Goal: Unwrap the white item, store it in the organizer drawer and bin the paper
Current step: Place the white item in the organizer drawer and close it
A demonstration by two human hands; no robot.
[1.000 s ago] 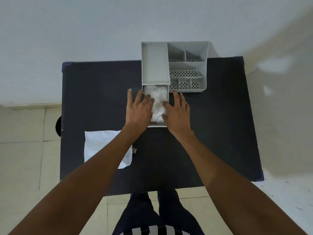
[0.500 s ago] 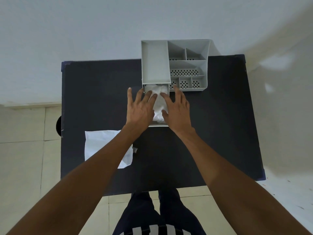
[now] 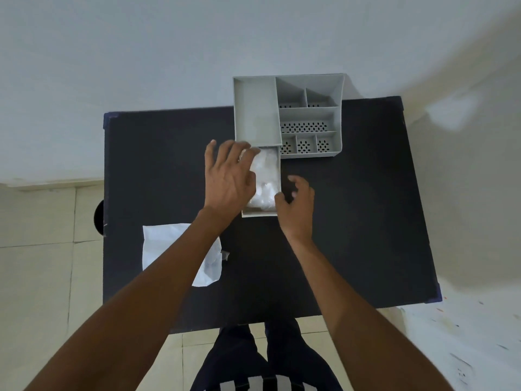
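Note:
A grey organizer [image 3: 255,114] stands at the far edge of a black table. Its drawer [image 3: 259,213] is pulled out toward me, and the white item [image 3: 266,179] lies inside it, crumpled and soft-looking. My left hand [image 3: 228,179] is spread flat over the drawer's left side, fingers apart, partly covering the white item. My right hand [image 3: 296,204] hovers beside the drawer's right wall with fingers curled and holds nothing. The white wrapping paper [image 3: 158,246] lies flat on the table at the near left, partly under my left forearm.
The black table [image 3: 366,221] stands against a pale wall. A dark round object [image 3: 98,218] shows beyond the table's left edge over the tiled floor. A tiny scrap [image 3: 225,254] lies by the paper. My legs are at the table's near edge.
My right hand has come off the white item and moved to the right of the drawer, fingers curling. My left hand has shifted further over the drawer.

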